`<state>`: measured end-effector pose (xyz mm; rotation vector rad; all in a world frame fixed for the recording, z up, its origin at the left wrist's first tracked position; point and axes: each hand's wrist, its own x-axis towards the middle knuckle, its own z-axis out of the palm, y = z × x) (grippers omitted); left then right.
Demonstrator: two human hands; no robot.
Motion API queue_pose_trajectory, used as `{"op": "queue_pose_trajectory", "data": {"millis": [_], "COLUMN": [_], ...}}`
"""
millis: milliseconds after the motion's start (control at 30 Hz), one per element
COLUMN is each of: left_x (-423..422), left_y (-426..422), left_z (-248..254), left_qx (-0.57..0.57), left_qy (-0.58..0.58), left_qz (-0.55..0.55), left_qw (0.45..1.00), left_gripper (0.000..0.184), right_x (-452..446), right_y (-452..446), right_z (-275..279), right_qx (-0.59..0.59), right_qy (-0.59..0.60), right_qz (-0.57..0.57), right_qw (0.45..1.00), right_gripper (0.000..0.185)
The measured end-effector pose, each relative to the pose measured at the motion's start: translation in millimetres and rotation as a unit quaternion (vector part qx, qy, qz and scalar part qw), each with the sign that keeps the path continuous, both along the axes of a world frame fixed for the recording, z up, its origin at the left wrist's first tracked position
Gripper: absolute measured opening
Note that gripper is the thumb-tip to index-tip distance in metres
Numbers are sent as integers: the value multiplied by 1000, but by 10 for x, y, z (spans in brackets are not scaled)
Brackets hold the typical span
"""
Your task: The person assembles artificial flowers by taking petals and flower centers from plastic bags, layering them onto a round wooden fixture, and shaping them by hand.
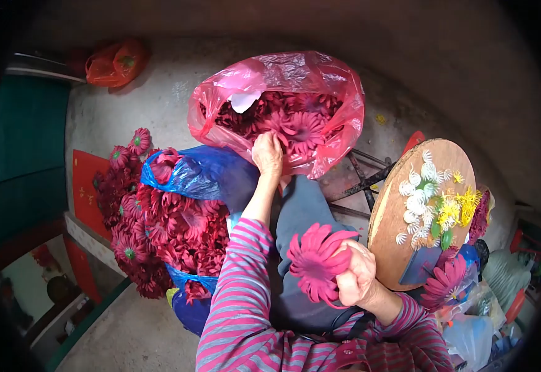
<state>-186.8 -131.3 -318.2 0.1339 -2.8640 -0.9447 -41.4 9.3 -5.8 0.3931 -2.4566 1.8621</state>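
Note:
My right hand [358,273] is closed around the back of a magenta artificial flower [317,263], held above my lap with its petals spread. Farther forward, my left hand [267,154] reaches over the near rim of a pink plastic bag [338,152]. Its fingers are curled in on the petals of a magenta artificial flower [304,131] there; the fingertips are partly hidden. Many similar flowers fill the bag, and a white scrap [244,101] lies at their left.
On the left, a blue plastic bag [199,173] and a large heap of magenta flowers [186,232] stand beside my leg. To the right, a round wooden board [394,223] bears white, yellow and green flower pieces [425,198]. An orange bag [116,63] lies on the floor behind.

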Motion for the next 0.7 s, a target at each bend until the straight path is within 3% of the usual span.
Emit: {"op": "queue_pose_trajectory", "data": {"millis": [100, 133, 167, 200, 267, 333, 367, 433, 500, 533, 600, 633, 700], "left_x": [-4, 15, 50, 91, 200, 367, 436, 696, 1008, 1168, 1486, 1607, 1808], "left_y": [-129, -188, -245, -295, -392, -369, -339, -342, -470, -541, -693, -742, -779], "left_z": [325, 428, 542, 668, 943, 1351, 1549, 1901, 1966, 2243, 2455, 2591, 2865], "left_qx": [140, 136, 285, 427, 676, 793, 804, 837, 821, 831, 827, 825, 834], "left_qy": [94, 97, 54, 10, -75, -78, -94, -164, -156, -157, -136, -122, -112], "left_qz": [43, 45, 70, 92, 126, 60, 47, 52, 27, 24, 10, 13, 42], "left_qw": [985, 985, 955, 899, 722, 601, 586, 520, 548, 534, 545, 552, 539], "left_gripper": [13, 13, 14, 15, 16, 17, 20, 25, 31, 33, 35, 35, 21], "right_x": [-1, 5, 14, 26, 61, 105, 119, 34, -1, 29, 132, 185, 338], "right_y": [-4, -12, -19, -25, -48, -22, 61, 90, 127, 92, 66, 118, 288], "right_z": [-22, -24, -21, -29, -79, -149, -108, -105, -83, -86, -57, -62, -128], "right_qx": [-34, -45, -55, -58, -117, -203, -152, -157, -185, -197, -320, -325, -360], "right_qy": [-16, -21, -24, -21, -124, -153, -204, -181, -188, -197, -272, -272, -278], "right_qz": [-13, -16, -18, -15, -93, -148, -162, -202, -146, -116, -166, -151, -55], "right_qw": [999, 999, 998, 998, 981, 956, 954, 950, 953, 953, 892, 893, 889], "right_gripper": [14, 12, 10, 10, 13, 20, 28, 29, 31, 31, 21, 21, 16]}}
